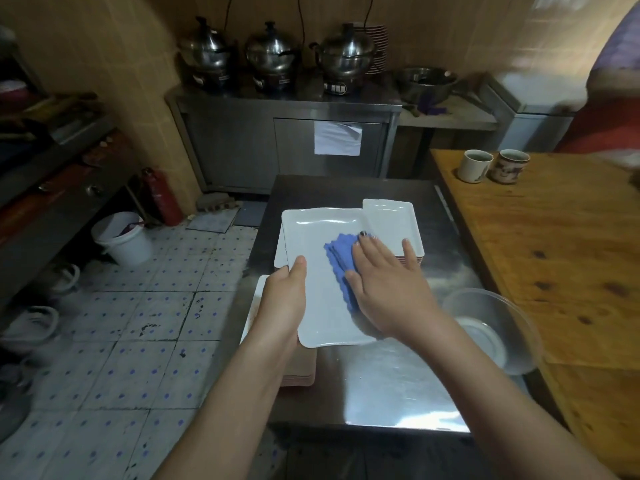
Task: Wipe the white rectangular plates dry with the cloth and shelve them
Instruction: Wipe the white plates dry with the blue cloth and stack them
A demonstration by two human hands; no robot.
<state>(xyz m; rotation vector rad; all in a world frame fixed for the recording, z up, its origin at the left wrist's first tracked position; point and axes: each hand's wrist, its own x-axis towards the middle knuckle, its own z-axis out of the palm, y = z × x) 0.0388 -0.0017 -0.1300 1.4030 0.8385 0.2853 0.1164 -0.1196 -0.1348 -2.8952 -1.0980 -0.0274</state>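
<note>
1. A glossy white rectangular plate (322,271) with a raised rim is over a steel desk (381,386); the left hand (284,299) grips its left edge, thumb on top.
2. The right hand (384,282), fingers spread flat, presses a blue cloth (337,251) onto it.
3. Stacked white plates (391,220) sit just behind.
4. A tiled floor (138,341) lies left and a wooden desk (554,254) right.

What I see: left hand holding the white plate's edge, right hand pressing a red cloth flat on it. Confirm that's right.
One thing is wrong: the cloth is blue, not red, as the head view shows. The rest stands: the left hand holds the white rectangular plate by its edge and the right hand presses the cloth flat on it.
</note>
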